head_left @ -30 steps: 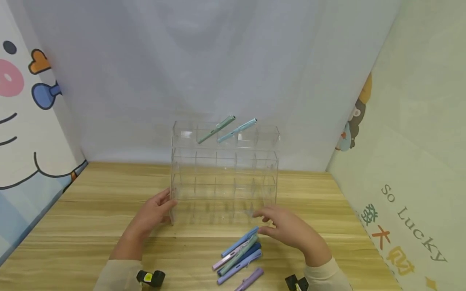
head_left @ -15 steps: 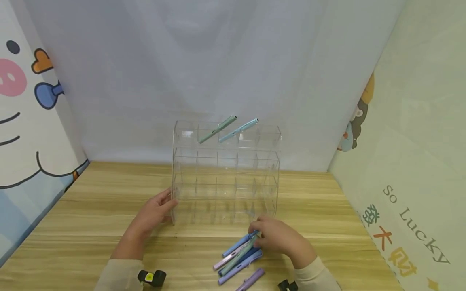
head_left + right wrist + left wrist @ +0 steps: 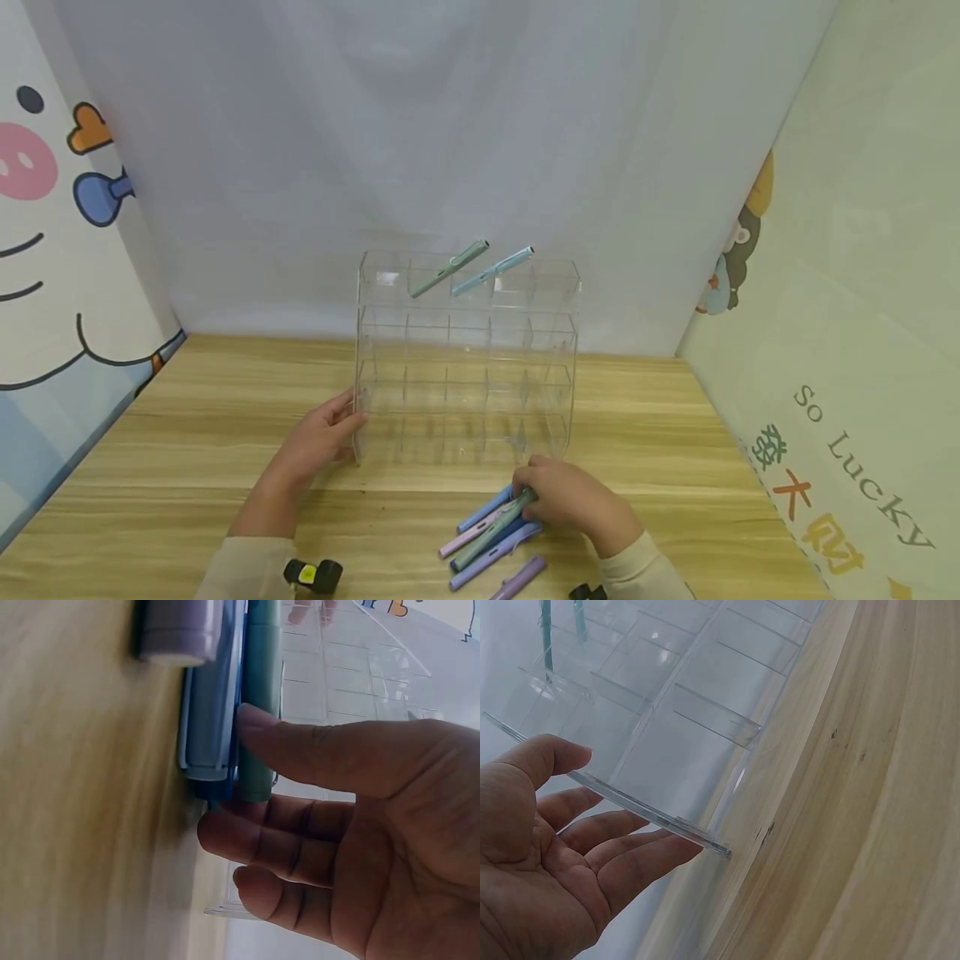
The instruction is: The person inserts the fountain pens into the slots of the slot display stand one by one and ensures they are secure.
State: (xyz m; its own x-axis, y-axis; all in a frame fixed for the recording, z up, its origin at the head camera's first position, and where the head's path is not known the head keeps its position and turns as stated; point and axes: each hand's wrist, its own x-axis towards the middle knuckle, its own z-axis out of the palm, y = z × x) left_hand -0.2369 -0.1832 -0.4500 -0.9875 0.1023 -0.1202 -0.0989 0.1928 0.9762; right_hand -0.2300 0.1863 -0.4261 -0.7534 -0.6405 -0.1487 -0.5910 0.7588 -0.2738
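A clear acrylic pen rack [image 3: 465, 411] with tiered compartments stands upright on the table. My left hand [image 3: 318, 437] grips its left side panel, thumb in front and fingers behind in the left wrist view. A sage green pen [image 3: 450, 268] and a light blue pen [image 3: 493, 271] lean in the top tier. In front of the rack, my right hand [image 3: 570, 504] pinches the end of another green pen [image 3: 262, 667] lying on top of a small pile. Its thumb presses the barrel; the index finger is mostly hidden behind it.
Beneath and beside the green pen lie a blue pen [image 3: 483, 510], a pale pink pen [image 3: 468, 539] and a periwinkle pen [image 3: 487, 563], with a dark blue one partly covered. A purple pen [image 3: 522, 575] lies nearer the front. A white curtain [image 3: 480, 125] hangs behind the wooden table [image 3: 637, 433].
My right hand has come down and left from beside the rack to the pile and closed on the green pen's end. The left hand keeps its hold on the rack.
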